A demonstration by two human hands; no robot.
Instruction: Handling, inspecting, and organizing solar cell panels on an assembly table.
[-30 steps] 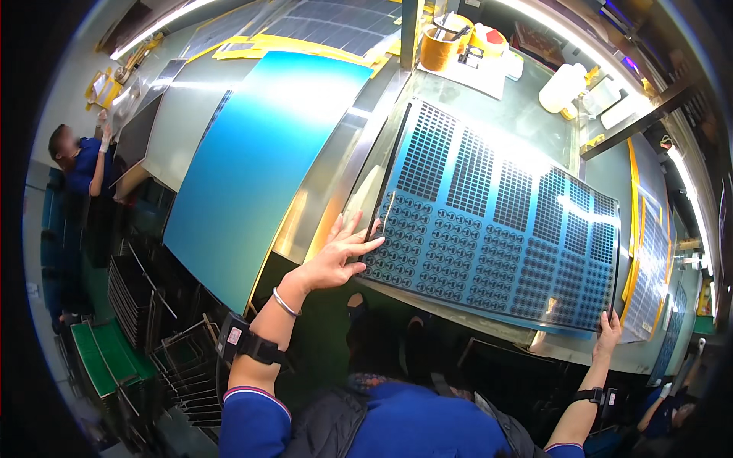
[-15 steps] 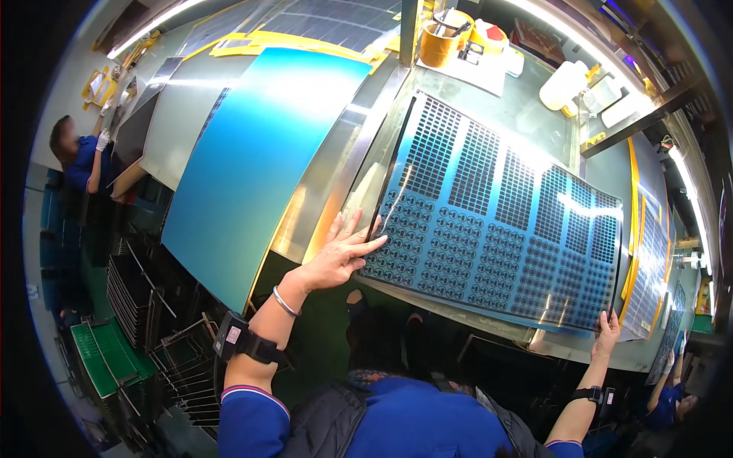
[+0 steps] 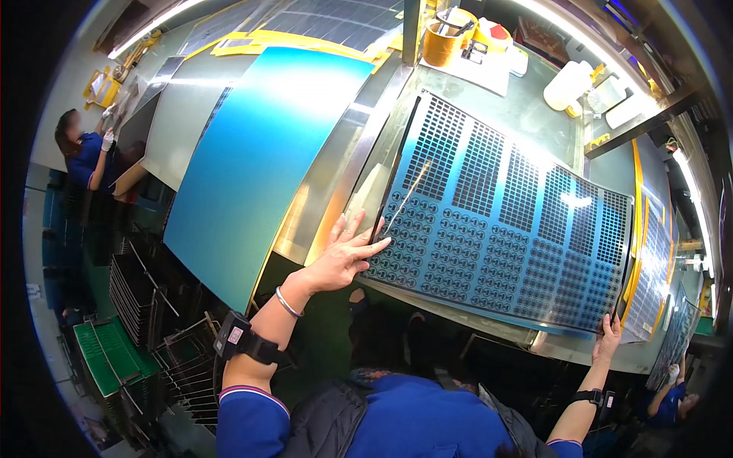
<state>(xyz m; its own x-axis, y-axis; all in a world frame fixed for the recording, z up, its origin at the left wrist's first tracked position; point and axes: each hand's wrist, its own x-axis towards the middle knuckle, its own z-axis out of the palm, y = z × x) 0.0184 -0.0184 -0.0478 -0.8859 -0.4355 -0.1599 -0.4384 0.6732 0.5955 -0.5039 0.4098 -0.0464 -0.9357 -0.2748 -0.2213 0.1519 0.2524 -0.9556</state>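
Our L hand (image 3: 336, 256) is open, fingers spread, tips on the L edge of the patterned sheet (image 3: 496, 221), index reaching just onto its face; our R hand (image 3: 608, 340) is at the near R corner, fingers bent up against the edge, but we can't tell if it's pinching or just steadying, as the underside's hidden. The sheet lies on the workbench (image 3: 519, 99) in front of us, slightly askew to our body, w/ dark square grids on the far half & round motifs on the near half. Progress AFAWCT: sheet's down, spread out, pattern facing up; blue shows thru & peeks out along the near edge, so prob. a film over a blue layer, tho we can't confirm. Not done yet: neither hand is off it, & we can't judge whether the edges line up. Just L of it, the plain blue panel (image 3: 267, 160) shows no pattern on its face, so as we see it that one's untreated. Further out: orange container (image 3: 441, 46) w/ pens & white bottle (image 3: 563, 93) at the back, wire racks (image 3: 137, 290) to lower L, co-worker (image 3: 88, 156) far L.
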